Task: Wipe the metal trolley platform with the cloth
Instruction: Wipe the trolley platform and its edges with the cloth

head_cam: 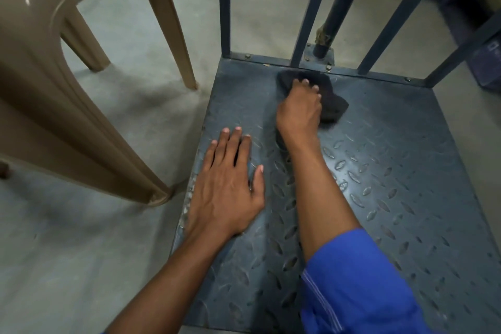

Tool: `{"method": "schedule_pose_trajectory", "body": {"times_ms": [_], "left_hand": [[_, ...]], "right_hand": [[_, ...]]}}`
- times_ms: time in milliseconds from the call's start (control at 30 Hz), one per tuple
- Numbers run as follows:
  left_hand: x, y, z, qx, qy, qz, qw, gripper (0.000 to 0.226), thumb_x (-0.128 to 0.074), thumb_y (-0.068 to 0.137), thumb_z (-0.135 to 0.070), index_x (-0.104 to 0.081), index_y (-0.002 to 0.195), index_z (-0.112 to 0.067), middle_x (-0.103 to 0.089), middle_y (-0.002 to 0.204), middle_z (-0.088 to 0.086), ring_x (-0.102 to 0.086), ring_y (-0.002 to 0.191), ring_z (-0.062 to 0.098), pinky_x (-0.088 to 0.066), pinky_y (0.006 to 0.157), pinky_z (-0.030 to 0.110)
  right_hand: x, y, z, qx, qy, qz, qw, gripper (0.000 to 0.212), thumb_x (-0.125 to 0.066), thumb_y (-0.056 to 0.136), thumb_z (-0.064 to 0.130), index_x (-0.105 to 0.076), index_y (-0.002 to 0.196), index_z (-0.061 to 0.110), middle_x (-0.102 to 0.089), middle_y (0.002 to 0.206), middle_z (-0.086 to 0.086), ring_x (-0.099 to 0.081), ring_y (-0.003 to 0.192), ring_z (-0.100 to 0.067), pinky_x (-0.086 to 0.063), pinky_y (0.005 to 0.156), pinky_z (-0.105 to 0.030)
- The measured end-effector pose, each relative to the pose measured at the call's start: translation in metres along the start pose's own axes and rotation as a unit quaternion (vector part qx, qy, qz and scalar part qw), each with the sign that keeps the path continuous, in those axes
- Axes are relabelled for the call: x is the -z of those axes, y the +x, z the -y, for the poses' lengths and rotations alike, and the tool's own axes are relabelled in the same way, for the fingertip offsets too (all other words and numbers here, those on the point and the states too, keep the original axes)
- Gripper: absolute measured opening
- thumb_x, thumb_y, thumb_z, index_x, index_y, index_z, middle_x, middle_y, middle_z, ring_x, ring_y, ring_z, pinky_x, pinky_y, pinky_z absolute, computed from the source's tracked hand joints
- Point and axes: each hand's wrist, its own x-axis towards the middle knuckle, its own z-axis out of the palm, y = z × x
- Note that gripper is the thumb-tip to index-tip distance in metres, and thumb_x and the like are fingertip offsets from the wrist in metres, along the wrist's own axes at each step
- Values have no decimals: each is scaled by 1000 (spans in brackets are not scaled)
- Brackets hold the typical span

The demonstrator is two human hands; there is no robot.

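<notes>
Gripping the cloth (333, 108) at the far edge of the platform (406, 171), the right hand (299, 108) should press firmly through overlapping strokes while the left hand (227, 187) braces flat, fingers straight.

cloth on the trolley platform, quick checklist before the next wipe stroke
1. Right hand on the cloth: ok, fingers curled over it.
2. Cloth against the platform: ok, pressed down near the far edge.
3. Left hand bracing: ok, flat near the platform's left edge, apart from the cloth.
4. Room ahead: not ok, upright bars stand just behind the cloth; probably stroke sideways or back.
5. Platform clean: cannot tell.
</notes>
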Motion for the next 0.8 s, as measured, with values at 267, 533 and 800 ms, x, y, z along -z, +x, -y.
{"method": "schedule_pose_trajectory", "body": {"times_ms": [267, 533, 800], "left_hand": [[0, 3, 6, -20, -23, 8, 999, 79, -34, 94, -45, -34, 160, -3, -31, 168, 19, -21, 160, 33, -22, 128, 51], [4, 2, 1, -5, -1, 10, 1000, 65, -34, 106, -45, -32, 161, -10, -28, 170, 12, -14, 161, 25, -15, 130, 45], [3, -1, 1, 1, -5, 2, 1000, 66, -33, 106, -46, -31, 162, -11, -23, 173, 10, -12, 162, 23, -13, 131, 44]], "right_hand": [[-43, 27, 84, 100, 58, 48, 992, 38, -42, 95, 0, -65, 124, 1, -62, 130, -17, -55, 124, -34, -46, 102, -42], [0, -8, 60, 175, 225, 201, 937, 55, -47, 100, -3, -54, 150, 18, -64, 141, -13, -55, 134, -30, -39, 105, -23], [6, -24, 7, 45, 69, 52, 995, 57, -49, 96, -3, -44, 152, 2, -47, 155, -21, -41, 146, -39, -34, 122, -48]]}}
